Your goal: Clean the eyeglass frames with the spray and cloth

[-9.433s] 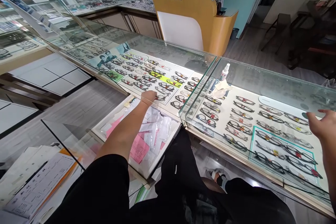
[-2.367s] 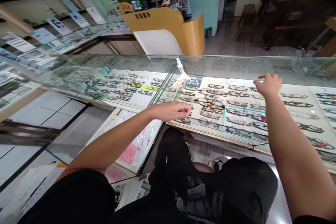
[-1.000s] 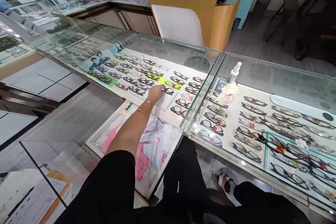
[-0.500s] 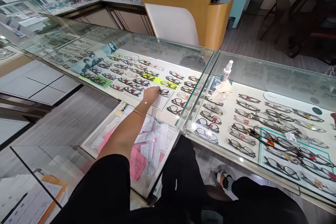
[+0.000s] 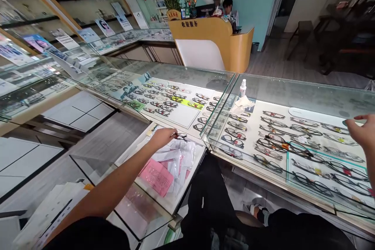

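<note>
My left hand [image 5: 164, 136] is closed on a pair of dark-framed glasses [image 5: 181, 136], held over the open drawer [image 5: 199, 152] by the counter's front edge. Pink slips [image 5: 156, 177] and clear plastic packets lie in the drawer below. At the right edge my right hand [image 5: 363, 131] is over the glass counter, fingers apart, partly cut off by the frame; I see nothing held in it. Rows of glasses [image 5: 234, 133] lie inside the glass display case [image 5: 184, 119] around a pale tray.
A white spray bottle [image 5: 243, 88] and a beige cloth [image 5: 242, 104] are on the right case. Behind, a person [image 5: 227, 6] sits at a wooden desk [image 5: 205, 29]. White cabinets stand at the left.
My left hand has drawn back from the display case with the glasses to above the drawer. My right hand has come further into view at the right. The view has tilted up.
</note>
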`<state>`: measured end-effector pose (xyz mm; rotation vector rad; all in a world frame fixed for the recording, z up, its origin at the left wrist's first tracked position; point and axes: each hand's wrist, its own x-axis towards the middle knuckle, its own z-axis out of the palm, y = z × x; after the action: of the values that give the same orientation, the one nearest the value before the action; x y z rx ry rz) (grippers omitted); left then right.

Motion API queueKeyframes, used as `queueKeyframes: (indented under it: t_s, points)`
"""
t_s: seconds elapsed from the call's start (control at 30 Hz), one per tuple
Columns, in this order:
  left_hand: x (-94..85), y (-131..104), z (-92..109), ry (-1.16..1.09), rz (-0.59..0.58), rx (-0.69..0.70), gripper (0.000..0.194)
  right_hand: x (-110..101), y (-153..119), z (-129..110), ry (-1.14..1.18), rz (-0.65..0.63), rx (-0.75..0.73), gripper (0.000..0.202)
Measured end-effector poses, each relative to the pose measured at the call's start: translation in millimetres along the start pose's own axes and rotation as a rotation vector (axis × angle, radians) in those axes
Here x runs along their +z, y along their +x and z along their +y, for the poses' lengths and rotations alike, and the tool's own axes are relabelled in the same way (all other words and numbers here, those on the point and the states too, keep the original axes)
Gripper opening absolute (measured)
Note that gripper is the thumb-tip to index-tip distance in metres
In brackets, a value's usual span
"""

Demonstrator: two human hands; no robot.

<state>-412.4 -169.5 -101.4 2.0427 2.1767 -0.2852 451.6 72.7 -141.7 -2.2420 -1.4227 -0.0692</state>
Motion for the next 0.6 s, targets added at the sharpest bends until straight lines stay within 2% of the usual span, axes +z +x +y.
queueKeyframes:
  t_s: [0.13,0.27,0.33,0.4,0.47,0.6]
  points:
    - [-35.8,-61.8,33.2,0.017,-0.026,0.081,0.024,-10.3,-13.5,-16.6,0.124,-0.011,0.013,0.061]
    - [-85.9,-108.5,87.5,-0.017,0.004,0.166,0.026,-23.8,-23.1,-34.9,0.144,-0.068,0.045,0.026]
    - [-114.4,-120.8,116.2,-0.009,0.049,0.227,0.026,-33.9,-28.8,-45.0,0.125,-0.085,0.040,0.020]
    - [-142.9,-123.2,144.5,-0.001,0.115,0.299,0.026,-44.6,-34.9,-53.3,0.120,-0.129,0.041,0.022]
    - [-169.5,-115.5,174.4,-0.001,0.190,0.344,0.026,-52.9,-39.9,-57.6,0.145,-0.140,0.011,0.020]
    - [-211.8,-78.4,248.0,0.033,0.274,0.439,0.023,-57.1,-43.3,-54.7,0.173,-0.142,-0.052,0.021]
